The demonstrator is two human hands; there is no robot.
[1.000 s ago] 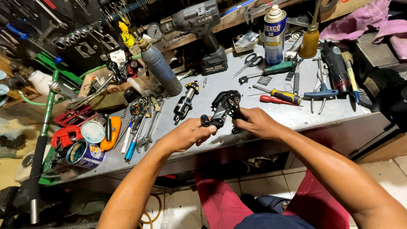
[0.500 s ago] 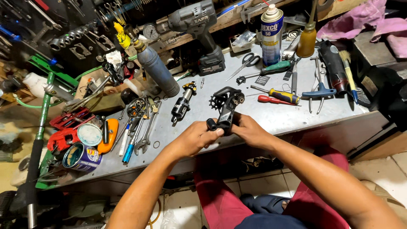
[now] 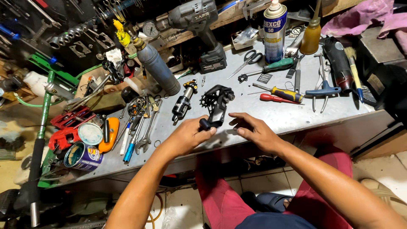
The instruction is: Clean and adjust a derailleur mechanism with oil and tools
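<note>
A black bicycle rear derailleur with a toothed pulley wheel is held just above the grey workbench. My left hand grips its near end between thumb and fingers. My right hand hovers just to the right of it, fingers spread and curled, touching nothing that I can make out. A small black shock absorber with a gold cap lies on the bench left of the derailleur.
Screwdrivers, scissors, a spray can, an oil bottle and a cordless drill crowd the back. Wrenches, a tin can and a grey cylinder lie left. A brush and a blue T-handle tool lie right.
The derailleur has shifted slightly left in my left hand. My right hand has let go of it and drawn back a little to the right.
</note>
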